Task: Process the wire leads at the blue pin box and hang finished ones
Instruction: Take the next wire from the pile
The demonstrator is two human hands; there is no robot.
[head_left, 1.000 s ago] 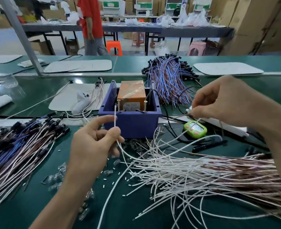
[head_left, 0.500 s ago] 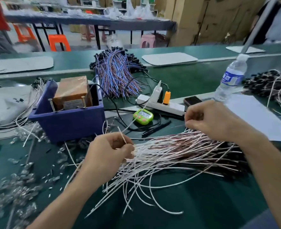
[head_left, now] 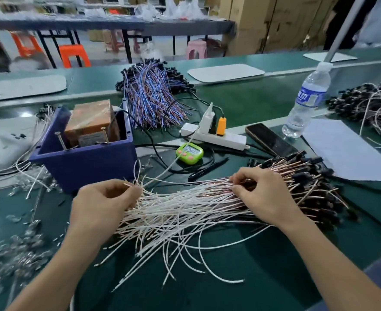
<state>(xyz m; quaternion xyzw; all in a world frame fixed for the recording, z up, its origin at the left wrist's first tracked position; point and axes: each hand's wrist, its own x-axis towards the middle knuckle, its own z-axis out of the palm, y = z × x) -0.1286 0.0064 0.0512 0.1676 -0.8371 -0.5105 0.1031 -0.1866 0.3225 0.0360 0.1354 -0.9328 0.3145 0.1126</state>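
Green worktop (head_left: pixel 274 277) from edge to edge, with clear plastic scraps (head_left: pixel 17 254) strewn over its far left. Next along, blue pin box (head_left: pixel 84 162), upright, with an orange-brown block (head_left: pixel 91 122) inside and two metal pins standing at its near rim.

Just right of the box's near corner, left hand (head_left: pixel 102 207), fingers (head_left: pixel 117 189) curled, thumb and forefinger pinching the tip of one lead at the left end of the pile. Lead now lying nearly flat, no longer held upright in front of the box as a second ago.

Across the middle, white wire leads (head_left: pixel 180 209) fanned out flat on the worktop, black connectors bunched at their right end. Behind them, a heap of blue and purple wires (head_left: pixel 153 102), a white power strip (head_left: pixel 214 135) and a green timer (head_left: pixel 189 152).

Right hand (head_left: pixel 263 194) on top of the pile near the connector end, fingers (head_left: pixel 239 187) hooked into the strands and gripping a few; lower and closer to the left hand than half a second ago.

Further right, a dark phone (head_left: pixel 268 140), a water bottle (head_left: pixel 308 99) and a paper sheet (head_left: pixel 342 151).
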